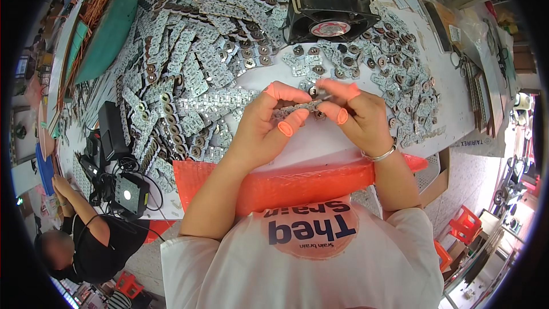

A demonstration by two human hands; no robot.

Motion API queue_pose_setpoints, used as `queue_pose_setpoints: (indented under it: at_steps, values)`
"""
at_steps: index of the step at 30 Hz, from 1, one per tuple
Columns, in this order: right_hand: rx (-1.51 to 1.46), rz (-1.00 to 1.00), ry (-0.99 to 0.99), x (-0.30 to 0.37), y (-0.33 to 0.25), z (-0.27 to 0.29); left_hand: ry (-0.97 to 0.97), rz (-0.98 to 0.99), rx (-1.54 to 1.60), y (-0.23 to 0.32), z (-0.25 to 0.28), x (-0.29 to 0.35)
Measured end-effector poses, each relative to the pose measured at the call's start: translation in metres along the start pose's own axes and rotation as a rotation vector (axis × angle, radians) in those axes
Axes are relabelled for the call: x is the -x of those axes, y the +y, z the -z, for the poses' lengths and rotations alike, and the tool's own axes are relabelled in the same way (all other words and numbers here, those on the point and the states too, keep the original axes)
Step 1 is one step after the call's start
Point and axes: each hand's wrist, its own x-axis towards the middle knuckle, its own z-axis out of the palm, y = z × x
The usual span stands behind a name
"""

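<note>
With our left hand (261, 129) we are pinching one small grey strip (298, 107); our right hand (366, 117) pinches at its right end; beyond them stands a black fan (333, 16).

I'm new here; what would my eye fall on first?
Probably the sprawl of small circuit boards across the white table. Next, the black fan at its far side and the red plastic along its near edge. Between them, the left hand pinches a small strip, with the right hand beside it.
</note>
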Motion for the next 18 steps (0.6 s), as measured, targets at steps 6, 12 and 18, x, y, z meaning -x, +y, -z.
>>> queue_pose_setpoints:
  at_steps: [6,12,18]
  values:
    - [-0.087,-0.016,0.016,0.005,0.007,-0.005,0.005,-0.098,-0.09,0.0,-0.002,-0.001]
    - [-0.457,-0.243,-0.116,0.002,0.005,0.001,0.068,0.065,0.157,0.001,-0.003,0.0]
    - [-0.964,-0.527,-0.106,-0.002,0.009,0.014,0.137,0.038,0.262,0.003,0.0,0.001]
